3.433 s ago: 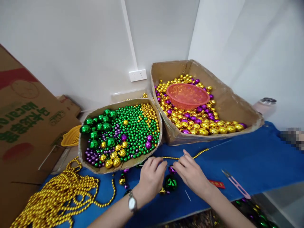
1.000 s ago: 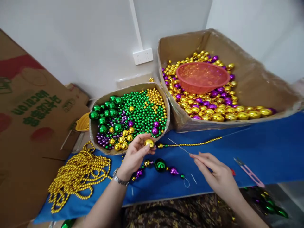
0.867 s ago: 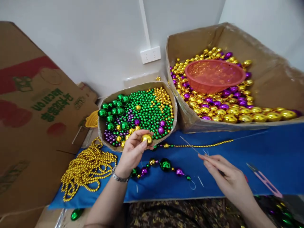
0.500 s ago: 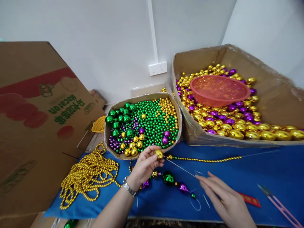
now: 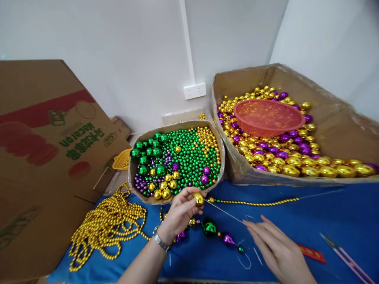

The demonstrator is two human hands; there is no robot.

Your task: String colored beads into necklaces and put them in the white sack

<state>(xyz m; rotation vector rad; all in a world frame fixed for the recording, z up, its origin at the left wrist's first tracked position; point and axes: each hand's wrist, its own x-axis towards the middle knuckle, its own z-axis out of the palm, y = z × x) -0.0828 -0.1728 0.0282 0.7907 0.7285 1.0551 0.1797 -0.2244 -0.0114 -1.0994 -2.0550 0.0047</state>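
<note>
My left hand (image 5: 177,215) pinches a gold bead (image 5: 198,199) just in front of the round box of green, gold and purple beads (image 5: 177,157). A thin needle (image 5: 226,212) runs from that bead to my right hand (image 5: 276,248), whose fingertips are pressed together on its far end. A strand of small gold beads (image 5: 254,203) trails to the right across the blue cloth (image 5: 310,217). Below the bead lies a strung piece with a large green bead (image 5: 209,227) and purple beads.
A big cardboard box of gold and purple balls (image 5: 296,157) holds an orange basket (image 5: 268,117). A pile of gold bead strands (image 5: 106,225) lies at the left. A printed carton (image 5: 44,157) leans at far left. Pink snips (image 5: 346,258) and a red strip (image 5: 312,253) lie at the right.
My left hand picked a gold bead from the round box and brought it down to the needle tip. My right hand drew back along the needle. The view shifted.
</note>
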